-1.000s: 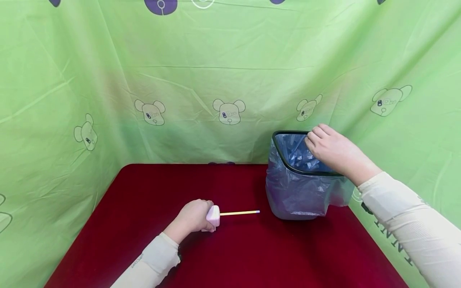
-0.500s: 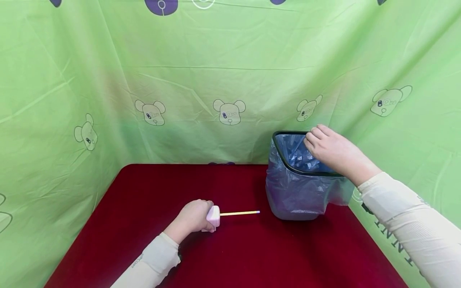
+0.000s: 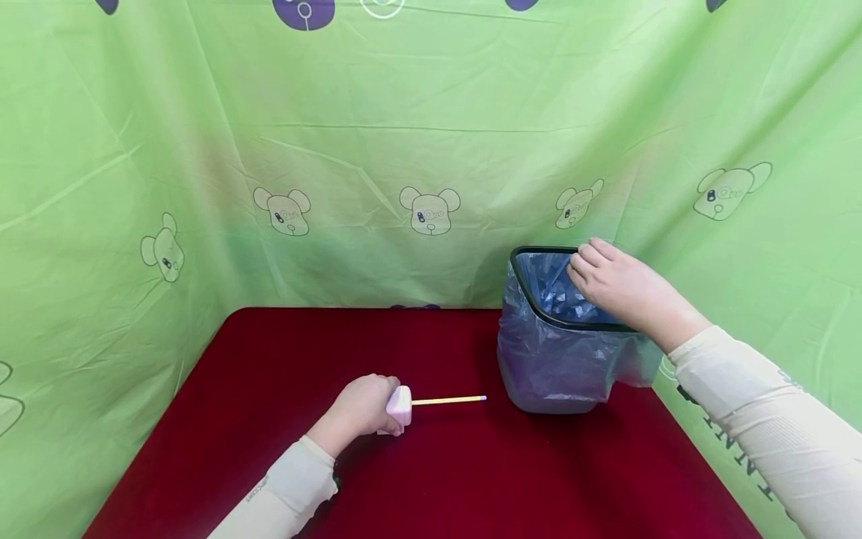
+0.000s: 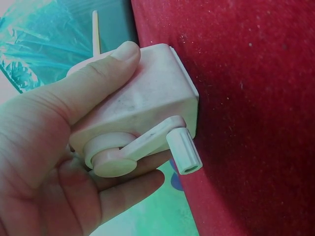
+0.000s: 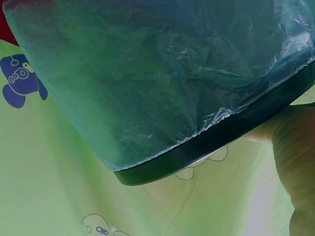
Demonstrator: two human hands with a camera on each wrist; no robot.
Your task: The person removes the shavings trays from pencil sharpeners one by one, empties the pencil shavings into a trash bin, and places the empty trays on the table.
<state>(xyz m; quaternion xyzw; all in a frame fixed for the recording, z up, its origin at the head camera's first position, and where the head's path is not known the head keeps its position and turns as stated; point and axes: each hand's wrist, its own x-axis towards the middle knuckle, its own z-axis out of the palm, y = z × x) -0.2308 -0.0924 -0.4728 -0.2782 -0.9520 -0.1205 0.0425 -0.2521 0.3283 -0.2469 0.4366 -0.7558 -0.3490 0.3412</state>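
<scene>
Over red cloth (image 3: 303, 344), apparently steadying sharpener (image 4: 142, 88) and pencil (image 3: 447, 400) in curled left hand (image 3: 361, 406), with bent right hand (image 3: 622, 288) at bin (image 3: 552, 374), hold unclear; next, brace firmly.

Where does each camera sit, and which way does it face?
Head: worn on head, facing forward and down over the table; left hand, right hand, sleeves show.
Left wrist: worn there, facing the sharpener; left hand shows.
Right wrist: worn there, facing the lined bin; right hand partly shows.
Head and left wrist share the sharpener.
</scene>
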